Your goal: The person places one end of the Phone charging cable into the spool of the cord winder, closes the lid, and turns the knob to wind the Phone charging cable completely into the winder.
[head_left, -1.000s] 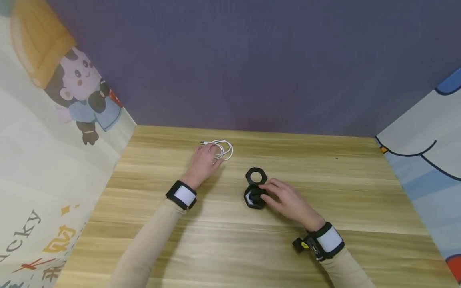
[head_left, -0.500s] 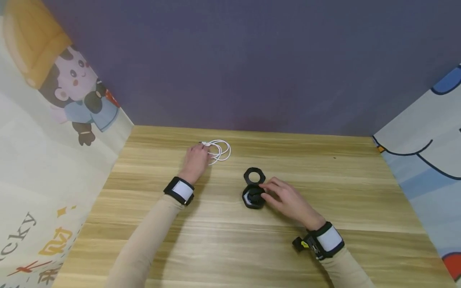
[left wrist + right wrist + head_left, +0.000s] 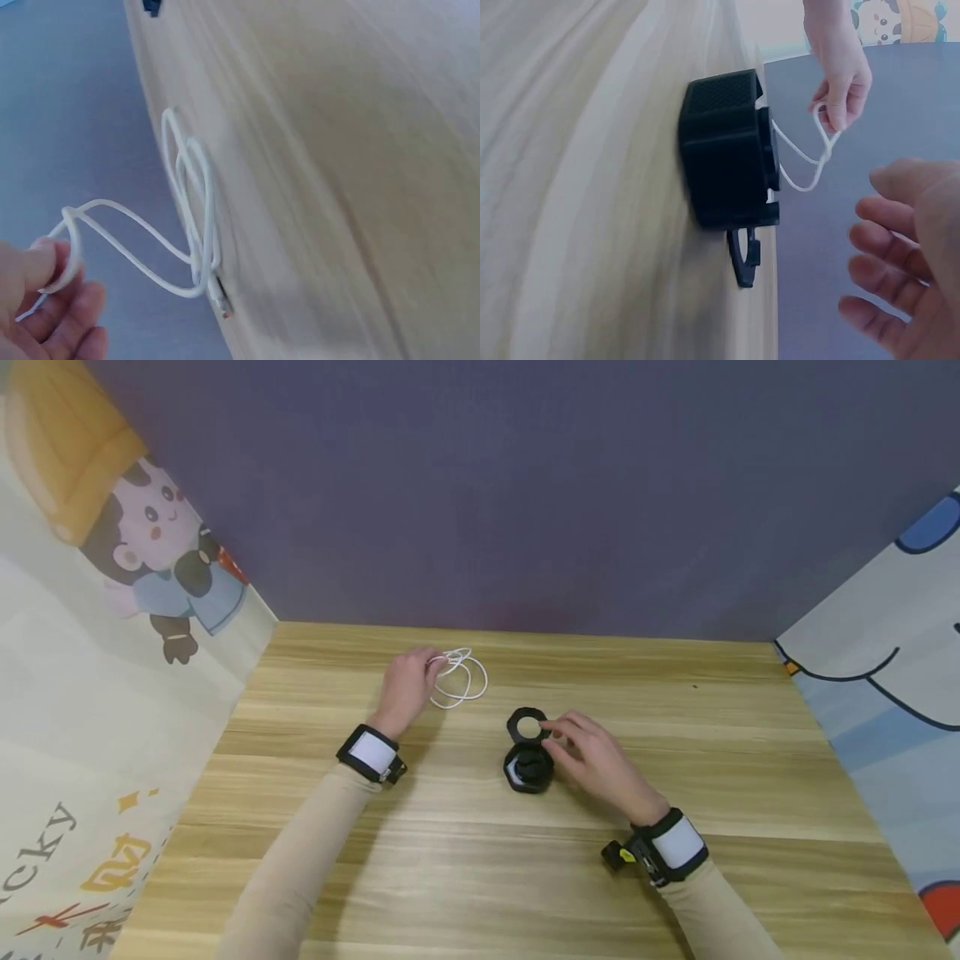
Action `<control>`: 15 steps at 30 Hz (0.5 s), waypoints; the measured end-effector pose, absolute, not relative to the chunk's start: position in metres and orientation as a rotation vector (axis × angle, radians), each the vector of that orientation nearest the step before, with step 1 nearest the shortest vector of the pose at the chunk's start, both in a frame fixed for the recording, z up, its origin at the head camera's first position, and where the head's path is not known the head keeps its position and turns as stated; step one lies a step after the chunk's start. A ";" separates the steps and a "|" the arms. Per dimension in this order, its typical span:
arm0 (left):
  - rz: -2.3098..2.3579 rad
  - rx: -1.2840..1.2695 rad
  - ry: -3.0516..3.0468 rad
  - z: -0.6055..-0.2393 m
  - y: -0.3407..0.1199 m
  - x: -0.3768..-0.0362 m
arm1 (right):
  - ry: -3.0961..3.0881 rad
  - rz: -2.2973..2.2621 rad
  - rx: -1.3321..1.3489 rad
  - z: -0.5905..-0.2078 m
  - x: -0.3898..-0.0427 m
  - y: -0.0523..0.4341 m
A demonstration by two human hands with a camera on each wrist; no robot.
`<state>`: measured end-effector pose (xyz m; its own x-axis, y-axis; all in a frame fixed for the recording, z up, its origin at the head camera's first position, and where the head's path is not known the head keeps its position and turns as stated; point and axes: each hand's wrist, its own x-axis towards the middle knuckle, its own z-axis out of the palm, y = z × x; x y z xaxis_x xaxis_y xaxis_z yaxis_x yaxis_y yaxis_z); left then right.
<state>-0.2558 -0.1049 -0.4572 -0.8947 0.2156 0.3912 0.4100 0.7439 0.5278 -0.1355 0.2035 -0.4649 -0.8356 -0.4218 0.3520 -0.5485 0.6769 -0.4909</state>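
My left hand (image 3: 408, 689) pinches a white cable (image 3: 209, 195) between thumb and fingers, lifting one loop of it. Further loops hang down toward the wooden table (image 3: 465, 877), and a metal-tipped plug (image 3: 219, 298) shows at their lower end in the left wrist view. In front of my right hand (image 3: 600, 764) stands a black hexagonal case (image 3: 724, 154), its ring-shaped hinged lid (image 3: 514, 732) swung out to the far side. Inside the case show a dark rounded part and a pale strip. The right fingers are loosely bent beside the lid and hold nothing.
A dark purple-grey panel (image 3: 480, 502) rises along the table's far edge. Printed walls with cartoon figures stand at the left (image 3: 90, 710) and right (image 3: 892, 718). Straps with small devices sit on both wrists.
My left hand has shifted left along the cable and now raises a loop of it. My right hand has drawn back from the dark part inside the case toward the lid.
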 end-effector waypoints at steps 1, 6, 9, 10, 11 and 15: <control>-0.931 -0.483 -2.625 -0.455 -0.104 -0.255 | -2.673 0.893 0.774 -0.464 -0.137 0.202; -1.061 -0.459 -2.530 -0.448 -0.099 -0.252 | -2.640 0.909 0.738 -0.459 -0.145 0.194; -1.095 -0.463 -2.468 -0.444 -0.096 -0.250 | -2.628 0.906 0.711 -0.455 -0.150 0.189; -1.102 -0.467 -2.447 -0.443 -0.095 -0.250 | -2.622 0.904 0.700 -0.455 -0.152 0.188; -1.107 -0.469 -2.429 -0.442 -0.093 -0.249 | -2.618 0.900 0.689 -0.454 -0.154 0.187; -1.115 -0.485 -2.359 -0.435 -0.088 -0.245 | -2.562 0.910 0.667 -0.453 -0.160 0.182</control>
